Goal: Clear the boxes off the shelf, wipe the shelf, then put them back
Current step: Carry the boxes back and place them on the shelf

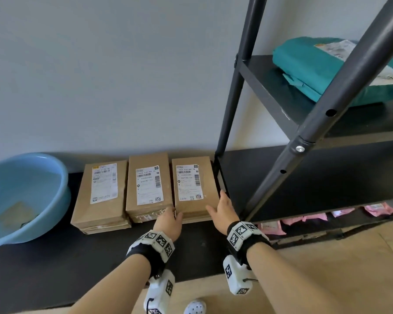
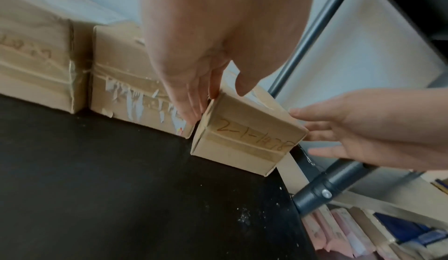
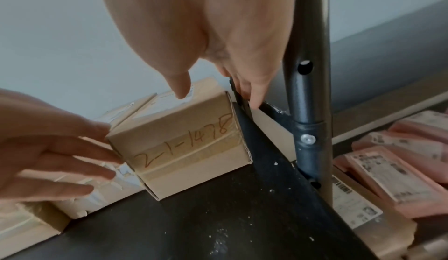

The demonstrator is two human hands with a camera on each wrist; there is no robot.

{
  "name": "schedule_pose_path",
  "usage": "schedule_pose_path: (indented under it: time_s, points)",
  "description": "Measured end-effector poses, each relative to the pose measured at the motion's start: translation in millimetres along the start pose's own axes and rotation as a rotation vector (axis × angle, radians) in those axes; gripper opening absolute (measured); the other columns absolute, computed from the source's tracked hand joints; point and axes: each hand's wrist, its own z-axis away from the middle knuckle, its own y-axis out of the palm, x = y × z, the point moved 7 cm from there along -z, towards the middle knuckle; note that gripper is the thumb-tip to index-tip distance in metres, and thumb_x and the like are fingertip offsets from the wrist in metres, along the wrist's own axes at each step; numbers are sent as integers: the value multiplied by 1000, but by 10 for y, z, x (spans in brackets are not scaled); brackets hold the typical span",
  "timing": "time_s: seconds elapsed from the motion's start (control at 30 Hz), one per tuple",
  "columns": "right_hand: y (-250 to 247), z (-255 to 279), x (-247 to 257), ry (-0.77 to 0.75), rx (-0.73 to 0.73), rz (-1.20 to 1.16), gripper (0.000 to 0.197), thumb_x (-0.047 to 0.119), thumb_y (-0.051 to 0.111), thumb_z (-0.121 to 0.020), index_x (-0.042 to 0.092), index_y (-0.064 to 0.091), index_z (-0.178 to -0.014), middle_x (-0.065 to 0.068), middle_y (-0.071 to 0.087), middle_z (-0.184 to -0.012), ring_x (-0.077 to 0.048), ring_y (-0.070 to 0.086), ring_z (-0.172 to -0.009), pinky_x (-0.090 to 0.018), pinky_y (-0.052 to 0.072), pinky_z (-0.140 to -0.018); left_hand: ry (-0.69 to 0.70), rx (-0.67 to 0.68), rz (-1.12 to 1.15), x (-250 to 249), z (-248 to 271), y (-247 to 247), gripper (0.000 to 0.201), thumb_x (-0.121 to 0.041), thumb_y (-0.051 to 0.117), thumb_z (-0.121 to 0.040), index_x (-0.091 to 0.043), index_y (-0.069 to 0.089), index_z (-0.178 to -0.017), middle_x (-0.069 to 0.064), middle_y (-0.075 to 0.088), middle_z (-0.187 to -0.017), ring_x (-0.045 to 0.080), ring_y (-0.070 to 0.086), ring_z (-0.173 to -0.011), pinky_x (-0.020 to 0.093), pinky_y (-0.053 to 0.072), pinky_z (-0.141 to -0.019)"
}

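Three brown cardboard boxes with white labels lie side by side on a black board point(image 1: 77, 268) against the wall: the left box point(image 1: 100, 196), the middle box point(image 1: 148, 186) and the right box point(image 1: 191, 184). The right box point(image 2: 247, 139) has "2-1-1478" written on its taped front end. My left hand point(image 1: 169, 217) has straight fingers point(image 2: 191, 110) down in the gap between the middle and right boxes, thumb above the lid. My right hand point(image 1: 222, 209) lays straight fingers point(image 3: 252, 95) along the box's right side, against the black frame rail, thumb over the lid.
A light blue basin point(image 1: 25, 196) with a brownish pad inside stands at the left. The dark shelf rack's posts point(image 1: 327, 105) rise just right of the boxes. A teal package point(image 1: 327, 69) lies on its shelf, pink packets point(image 1: 315, 217) below. White specks point(image 2: 242, 216) dot the board.
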Motion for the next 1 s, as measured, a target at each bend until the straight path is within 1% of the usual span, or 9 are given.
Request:
schedule_pose_path:
  time_s: [0.17, 0.3, 0.43, 0.6, 0.67, 0.73, 0.8, 0.87, 1.0]
  points:
    - [-7, -152, -70, 55, 66, -136, 68, 21, 50, -96, 22, 11, -152, -7, 34, -152, -26, 37, -138, -41, 32, -113, -46, -8, 56, -16, -113, 13, 41, -26, 44, -98, -4, 46, -133, 13, 56, -132, 28, 52, -123, 32, 39, -100]
    - [-13, -137, -134, 40, 61, -210, 68, 17, 57, -92, 25, 21, -150, -4, 40, -149, -24, 41, -136, -43, 34, -113, -46, -8, 81, -9, -95, 24, 38, -25, 47, -97, -6, 51, -129, 12, 60, -128, 27, 56, -118, 33, 41, -97]
    - [-60, 39, -258, 5, 46, -243, 66, 16, 60, -90, 22, 29, -148, -3, 44, -146, -22, 43, -134, -36, 35, -112, -39, 22, 191, 32, 83, 73, 41, -18, 54, -94, -10, 49, -134, 10, 62, -126, 26, 58, -117, 32, 44, -98]
    - [-83, 433, -509, -61, 80, -278, 67, 15, 66, -86, 23, 33, -145, -3, 50, -140, -20, 47, -130, -39, 40, -110, -53, 21, 289, 148, 549, 146, 48, -16, 65, -86, -18, 53, -133, 11, 71, -106, 34, 65, -100, 38, 51, -86]
    - [-77, 637, -627, -86, 107, -272, 74, 15, 71, -82, 23, 33, -146, -4, 50, -140, -20, 46, -130, -42, 40, -109, -66, -4, 331, 207, 824, 196, 50, -12, 67, -83, -17, 55, -131, 9, 72, -92, 25, 66, -74, 36, 52, -76]
    - [-82, 871, -781, -102, 143, -277, 77, 14, 74, -79, 23, 35, -145, -4, 52, -139, -20, 48, -128, -41, 42, -108, -91, -18, 364, 252, 1153, 267, 50, -8, 68, -81, -17, 57, -129, 7, 71, -79, 18, 59, -62, 34, 53, -70]
    - [-88, 1113, -979, -102, 182, -288, 78, 13, 76, -77, 21, 38, -144, -3, 54, -135, -20, 51, -125, -39, 44, -106, -108, -22, 418, 272, 1490, 377, 53, -2, 69, -78, -15, 57, -128, 5, 71, -73, 18, 60, -63, 33, 55, -70]
    - [-122, 1321, -1189, -100, 192, -297, 80, 14, 80, -72, 22, 41, -141, -2, 56, -134, -20, 54, -123, -40, 46, -104, -118, -12, 451, 252, 1799, 499, 58, 1, 69, -77, -14, 55, -131, 8, 71, -76, 20, 62, -68, 35, 56, -73]
    - [-302, 1673, -1555, -86, 177, -331, 79, 10, 80, -71, 19, 42, -140, -2, 55, -134, -20, 53, -123, -37, 45, -104, -124, 58, 472, 195, 2160, 797, 64, -5, 72, -78, -17, 49, -136, 8, 71, -83, 20, 63, -75, 34, 55, -76]
